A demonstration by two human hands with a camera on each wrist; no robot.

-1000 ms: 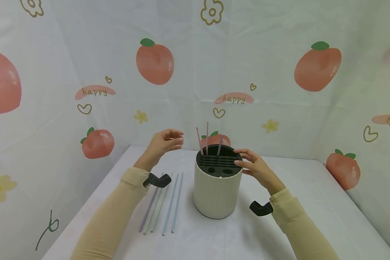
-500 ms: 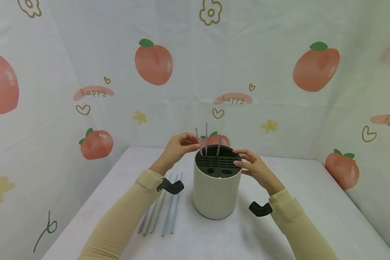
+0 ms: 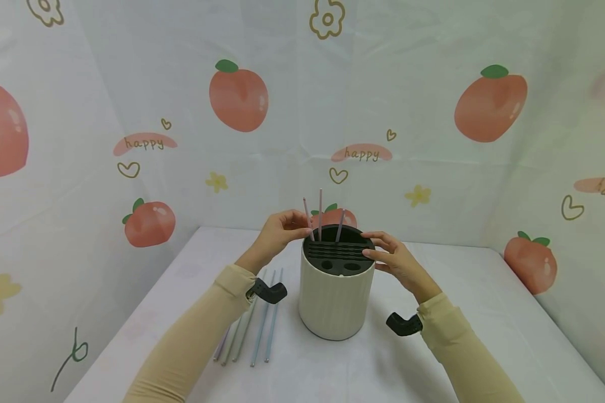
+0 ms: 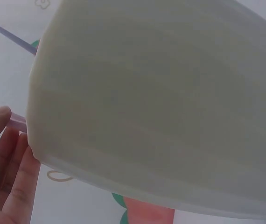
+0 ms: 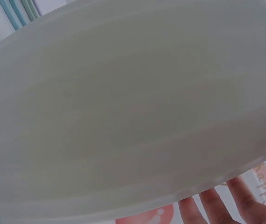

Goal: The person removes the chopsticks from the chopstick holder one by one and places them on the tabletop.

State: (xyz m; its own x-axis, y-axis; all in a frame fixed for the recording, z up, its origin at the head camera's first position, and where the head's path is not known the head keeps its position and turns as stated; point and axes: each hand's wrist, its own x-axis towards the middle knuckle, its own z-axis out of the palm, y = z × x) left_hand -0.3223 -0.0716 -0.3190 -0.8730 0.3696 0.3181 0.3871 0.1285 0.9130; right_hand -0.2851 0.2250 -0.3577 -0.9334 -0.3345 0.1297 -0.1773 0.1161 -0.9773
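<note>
A round cream utensil holder (image 3: 336, 302) with a black slotted insert (image 3: 339, 251) stands upright on the table. Three thin sticks lean in its rear opening: two pink and one purple stick (image 3: 340, 225). My left hand (image 3: 282, 230) is at the rim's left side and pinches the leftmost pink stick (image 3: 306, 210) low down. In the left wrist view, its thumb lies over that pink stick (image 4: 18, 125), fingers beneath. My right hand (image 3: 395, 256) touches the holder's right rim, fingers spread. Its fingertips (image 5: 206, 195) meet the far side in the right wrist view.
Left of the holder, several sticks lie side by side on the white table (image 3: 343, 375): purple, green and blue sticks (image 3: 271, 330), partly covered by my left forearm. A white cloth with peach prints (image 3: 238, 101) hangs behind the table and along both sides.
My left hand has moved right, from beside the holder to the leftmost pink stick, and its fingers have closed on it. My right hand and the holder stay put.
</note>
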